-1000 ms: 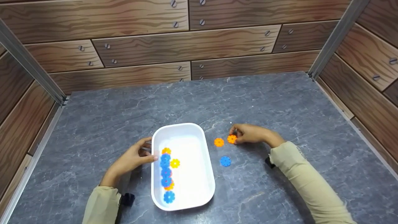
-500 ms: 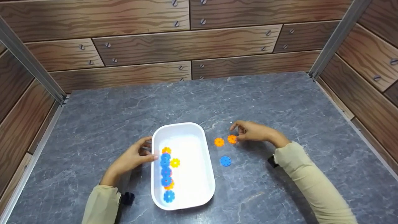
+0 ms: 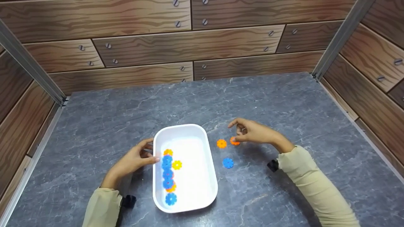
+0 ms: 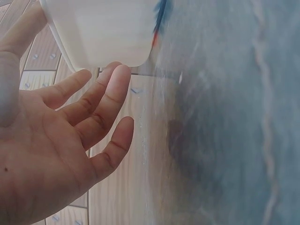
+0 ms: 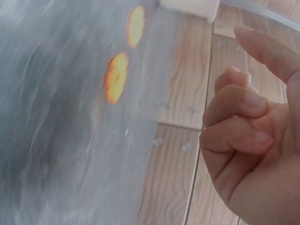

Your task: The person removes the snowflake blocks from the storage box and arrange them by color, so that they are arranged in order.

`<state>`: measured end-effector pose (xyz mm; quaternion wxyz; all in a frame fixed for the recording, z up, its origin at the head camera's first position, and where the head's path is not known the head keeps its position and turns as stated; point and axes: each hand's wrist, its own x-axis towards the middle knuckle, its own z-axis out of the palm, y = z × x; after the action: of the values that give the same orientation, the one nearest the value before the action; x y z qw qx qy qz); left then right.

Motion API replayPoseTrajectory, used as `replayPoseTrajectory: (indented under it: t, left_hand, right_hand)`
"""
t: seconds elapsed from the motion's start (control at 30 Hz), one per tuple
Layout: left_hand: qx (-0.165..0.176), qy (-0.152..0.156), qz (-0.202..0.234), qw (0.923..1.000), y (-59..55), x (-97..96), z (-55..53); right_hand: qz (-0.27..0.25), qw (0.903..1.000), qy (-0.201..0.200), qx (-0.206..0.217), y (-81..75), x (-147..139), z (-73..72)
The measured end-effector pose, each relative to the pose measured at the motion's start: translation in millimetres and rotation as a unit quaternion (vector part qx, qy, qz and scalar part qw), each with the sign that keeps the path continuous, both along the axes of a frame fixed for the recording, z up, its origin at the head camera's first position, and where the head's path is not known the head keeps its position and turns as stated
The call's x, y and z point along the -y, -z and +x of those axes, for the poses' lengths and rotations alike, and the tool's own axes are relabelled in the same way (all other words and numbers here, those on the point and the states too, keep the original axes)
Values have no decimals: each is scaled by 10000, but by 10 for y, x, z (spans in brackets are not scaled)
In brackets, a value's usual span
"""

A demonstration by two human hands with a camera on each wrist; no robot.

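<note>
A white tray (image 3: pixel 211 176) stands on the grey table with several flower-shaped plastic discs along its left side, blue (image 3: pixel 171 199), orange and one yellow (image 3: pixel 177 165). My left hand (image 3: pixel 134 159) holds the tray's left wall, thumb over the rim and fingers against the outside. To the right of the tray lie two orange discs, the nearer one (image 3: pixel 221 143) and another (image 3: pixel 234 141) partly covered by my right thumb. My right hand (image 3: pixel 254 131) hovers over that second disc, index finger and thumb apart, holding nothing. A blue disc (image 3: pixel 228 163) lies closer to me.
Wood-patterned panels (image 3: pixel 145 52) wall the table at the back and both sides. Grey metal posts (image 3: pixel 341 41) stand at the rear corners. The marbled table surface (image 3: pixel 126 113) stretches behind and beside the tray.
My right hand has let go of the orange disc and risen slightly, its index finger spreading away from the thumb. The left hand and tray have stayed in place.
</note>
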<state>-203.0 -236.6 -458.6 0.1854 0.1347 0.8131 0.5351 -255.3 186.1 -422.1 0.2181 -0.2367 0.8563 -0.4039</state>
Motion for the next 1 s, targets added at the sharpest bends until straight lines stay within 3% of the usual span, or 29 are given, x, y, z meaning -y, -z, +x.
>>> replayPoseTrajectory:
  t: [0.43,1.0]
  left_hand:
    - [-69,37,-9,10000,9,-3,-28]
    - [-79,-59,-216,9997,30,8,-9]
  right_hand:
    - [-803,9925,-902,179,-155,395,283]
    - [-970,9779,-1846,159,-132,1001,547]
